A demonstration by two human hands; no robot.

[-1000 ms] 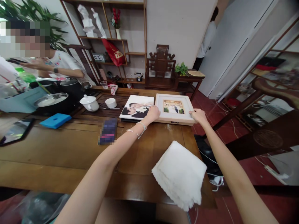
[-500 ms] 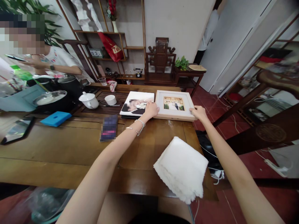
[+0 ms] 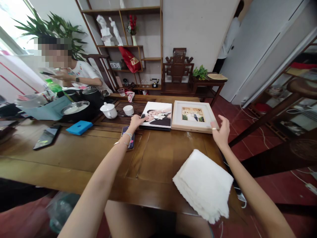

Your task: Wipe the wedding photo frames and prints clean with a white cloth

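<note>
Two framed pictures lie side by side at the table's far edge. My left hand (image 3: 135, 123), fingers stretched out, is at the left edge of a photo panel (image 3: 158, 115) showing a couple in black and white clothes. Beside it, touching or nearly so, lies a pale wooden picture frame (image 3: 176, 117) with a white mat and a small wedding photo. My right hand (image 3: 222, 132) is at the frame's right corner, thumb against the edge and fingers spread apart in the air. A folded white cloth (image 3: 204, 185) rests near me on the table's right corner.
A phone (image 3: 131, 142) lies under my left wrist. Further left are a blue block (image 3: 79, 127), a tablet (image 3: 47, 137), a lidded white teapot (image 3: 109, 110) and a white cup (image 3: 128, 110). A person (image 3: 86, 74) sits at the far left. A chair (image 3: 297, 142) stands right.
My left hand has moved left from the seam between the pictures to the photo panel's left edge. My right hand has loosened from the frame's corner, its fingers now spread. The view has shifted left.
</note>
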